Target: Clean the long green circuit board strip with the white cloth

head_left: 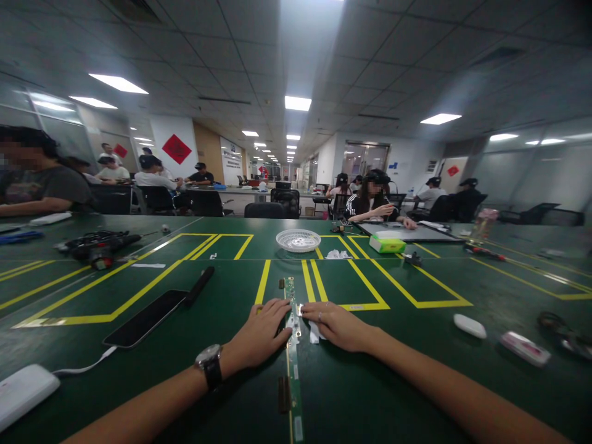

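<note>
A long, narrow green circuit board lies lengthwise in front of me, with brown flat connector pieces along its left edge. My left hand rests at the board's left side, fingers stretched and thumb spread apart, the tips touching its middle. Opposite it, my right hand is closed, its fingertips at the board's right edge. From under those fingers sticks out a white tissue, mostly hidden by the hand. Small shiny parts of the board show between the two hands.
A white round basket stands ahead, near crumpled paper and a green tissue pack. To the left lie a phone, a white power bank and a drill. A white case lies right. A person sits opposite.
</note>
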Demonstrator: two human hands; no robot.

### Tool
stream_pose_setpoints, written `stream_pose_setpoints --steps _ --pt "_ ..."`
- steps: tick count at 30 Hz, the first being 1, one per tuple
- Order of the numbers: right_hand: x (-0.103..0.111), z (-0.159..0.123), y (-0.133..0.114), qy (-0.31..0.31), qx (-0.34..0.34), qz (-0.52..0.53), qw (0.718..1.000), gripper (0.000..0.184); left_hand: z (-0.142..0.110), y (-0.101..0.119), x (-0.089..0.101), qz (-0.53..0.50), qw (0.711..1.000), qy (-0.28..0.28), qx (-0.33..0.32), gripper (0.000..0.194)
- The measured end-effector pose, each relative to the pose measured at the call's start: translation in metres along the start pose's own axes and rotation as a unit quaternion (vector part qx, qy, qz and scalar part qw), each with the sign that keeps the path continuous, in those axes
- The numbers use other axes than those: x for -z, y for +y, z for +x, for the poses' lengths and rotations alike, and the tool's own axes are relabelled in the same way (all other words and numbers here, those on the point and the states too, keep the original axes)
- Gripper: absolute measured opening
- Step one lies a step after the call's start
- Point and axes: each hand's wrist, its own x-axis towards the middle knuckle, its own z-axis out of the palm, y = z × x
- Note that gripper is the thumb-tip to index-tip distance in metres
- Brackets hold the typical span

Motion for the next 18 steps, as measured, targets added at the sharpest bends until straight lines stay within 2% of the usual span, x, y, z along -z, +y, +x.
stream_pose_setpoints --steps 10,12,15,18 --pt "-0.001 -0.003 0.007 -0.029 0.010 0.020 0.999 0.056 0.001 -0.003 -0.001 0.002 1.000 -0.020 -0.007 0.050" --pt "-0.005 -0.004 0.009 -0.001 0.009 0.003 1.000 0.055 0.001 -0.002 -0.002 0.000 1.000 -0.023 -0.002 0.051" --pt "-0.012 -0.005 0.011 0.076 -0.028 -0.053 0.995 0.044 0.000 -0.001 -0.001 0.002 1.000 -0.028 0.011 0.052" --pt "-0.013 -0.005 0.011 0.080 -0.049 -0.081 0.992 0.039 0.000 0.000 0.000 0.004 0.999 -0.033 0.018 0.052"
